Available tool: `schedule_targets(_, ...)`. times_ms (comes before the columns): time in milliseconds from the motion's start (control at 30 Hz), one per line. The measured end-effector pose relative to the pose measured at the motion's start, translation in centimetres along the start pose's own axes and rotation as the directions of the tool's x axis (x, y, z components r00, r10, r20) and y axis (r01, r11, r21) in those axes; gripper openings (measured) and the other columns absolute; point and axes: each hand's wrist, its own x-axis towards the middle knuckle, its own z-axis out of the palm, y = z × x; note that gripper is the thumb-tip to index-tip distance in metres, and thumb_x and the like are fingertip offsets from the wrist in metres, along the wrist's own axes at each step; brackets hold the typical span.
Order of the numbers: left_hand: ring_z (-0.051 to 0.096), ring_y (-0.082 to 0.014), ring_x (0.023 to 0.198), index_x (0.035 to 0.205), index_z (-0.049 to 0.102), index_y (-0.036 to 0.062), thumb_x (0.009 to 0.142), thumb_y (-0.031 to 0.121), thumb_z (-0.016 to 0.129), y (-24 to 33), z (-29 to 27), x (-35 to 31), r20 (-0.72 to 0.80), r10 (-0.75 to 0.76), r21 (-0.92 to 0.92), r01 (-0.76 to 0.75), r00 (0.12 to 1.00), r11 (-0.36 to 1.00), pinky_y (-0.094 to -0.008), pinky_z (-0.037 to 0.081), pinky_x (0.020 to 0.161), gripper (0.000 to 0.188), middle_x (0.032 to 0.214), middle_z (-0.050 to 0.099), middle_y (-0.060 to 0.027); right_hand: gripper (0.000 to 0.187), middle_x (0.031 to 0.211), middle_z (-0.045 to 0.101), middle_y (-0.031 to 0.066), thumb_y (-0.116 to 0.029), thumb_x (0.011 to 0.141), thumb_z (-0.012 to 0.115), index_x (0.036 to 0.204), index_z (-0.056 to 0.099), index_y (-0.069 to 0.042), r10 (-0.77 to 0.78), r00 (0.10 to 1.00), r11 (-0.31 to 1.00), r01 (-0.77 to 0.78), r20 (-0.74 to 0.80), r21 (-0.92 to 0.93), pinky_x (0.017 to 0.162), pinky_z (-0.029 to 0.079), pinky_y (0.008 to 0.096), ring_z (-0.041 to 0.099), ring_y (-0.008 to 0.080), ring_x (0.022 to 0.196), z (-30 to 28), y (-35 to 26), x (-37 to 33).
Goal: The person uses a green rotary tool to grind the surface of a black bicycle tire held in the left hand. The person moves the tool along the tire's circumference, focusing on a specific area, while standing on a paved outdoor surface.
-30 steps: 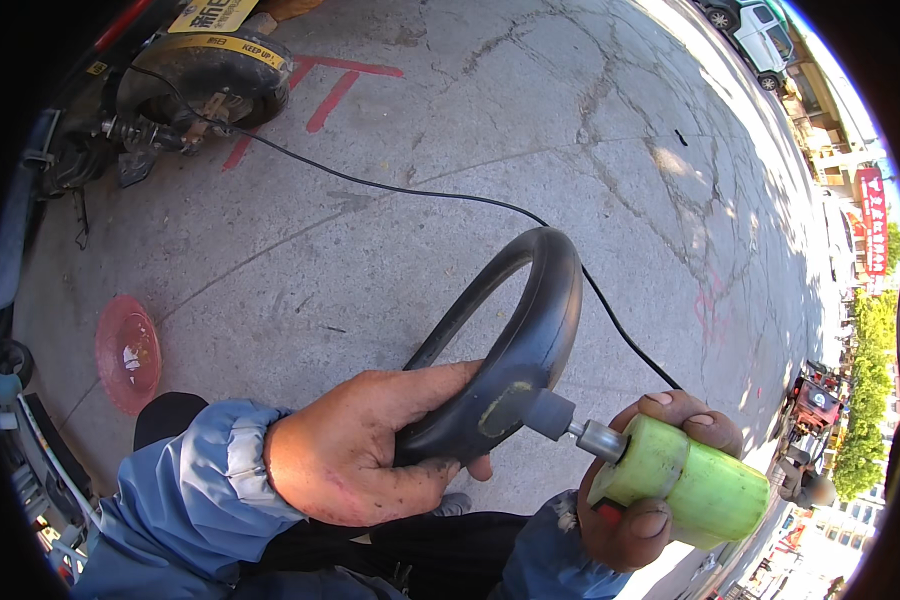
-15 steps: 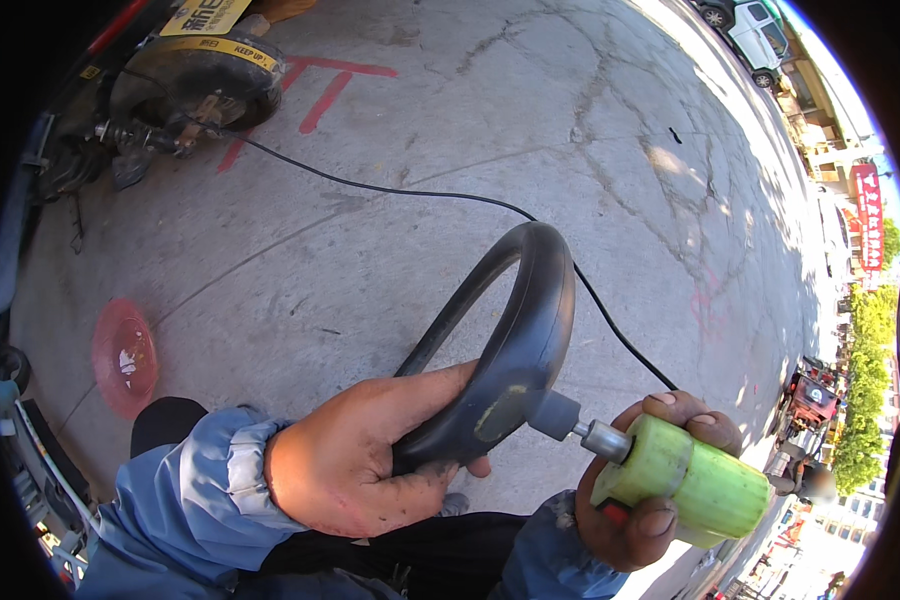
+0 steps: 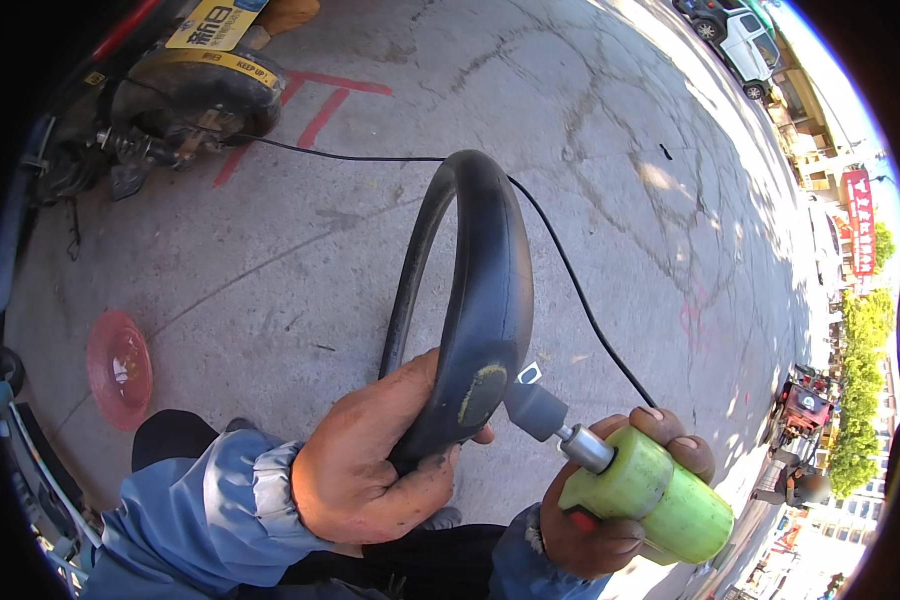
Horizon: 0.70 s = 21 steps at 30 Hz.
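Observation:
A black inner tube (image 3: 495, 270), plump with air, stands up in a loop in front of me. My left hand (image 3: 370, 470) is wrapped round its lower part, thumb on the inner side. Facing right on the tube is an oval scuffed patch (image 3: 483, 394) with a yellowish edge. My right hand (image 3: 582, 545) grips a green electric grinder (image 3: 670, 495) with a red switch. Its grey cylindrical grinding head (image 3: 536, 410) points at the patch, with a narrow gap between them.
A black power cord (image 3: 580, 290) runs from the grinder behind the tube towards a vehicle wheel (image 3: 210, 95) at the far left. A pink bowl (image 3: 120, 370) sits on the concrete at the left. A white car (image 3: 750, 45) and a red vehicle (image 3: 808, 402) stand along the right.
The tube has been turned more upright and shifted left, its patch facing me more. The grinder has moved left and slightly down; its head, formerly against the patch, is now apart.

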Motion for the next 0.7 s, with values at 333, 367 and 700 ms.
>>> schedule_targets(333,0.055,-0.0107,0.087,0.13,0.044,-0.005,0.088,0.0,0.051,-0.2,0.4,0.0,-0.028,0.012,0.017,-0.012,1.0,1.0,-0.027,0.047,0.079,0.043,0.105,0.06,-0.0093,0.077,0.113,0.058,0.0264,-0.008,0.069,0.086,0.129,0.037,-0.002,-0.041,0.996,0.986,0.053,-0.079,0.158,0.051,0.055,0.0259,0.067,0.0219,0.065,0.6,0.7,-0.1)
schedule_targets(367,0.055,-0.0109,0.088,0.13,0.044,-0.0047,0.088,-0.001,0.051,-0.3,0.4,0.0,-0.033,0.03,0.02,-0.03,0.999,0.999,-0.0273,0.047,0.079,0.042,0.105,0.06,-0.0096,0.077,0.113,0.058,0.0262,-0.008,0.069,0.086,0.129,0.037,-0.002,-0.03,0.997,0.987,0.041,-0.071,0.155,0.051,0.055,0.026,0.067,0.0218,0.065,0.5,0.6,-0.1)
schedule_targets(700,0.055,-0.012,0.087,0.129,0.046,-0.0028,0.085,-0.003,0.05,-0.4,0.5,0.0,-0.038,0.022,0.016,-0.021,0.999,1.0,-0.0271,0.047,0.077,0.044,0.104,0.059,-0.0098,0.073,0.112,0.059,0.0255,-0.007,0.07,0.085,0.125,0.038,0.0,-0.057,0.993,0.988,0.071,-0.104,0.138,0.052,0.055,0.0245,0.067,0.0218,0.067,1.0,0.6,-0.2)
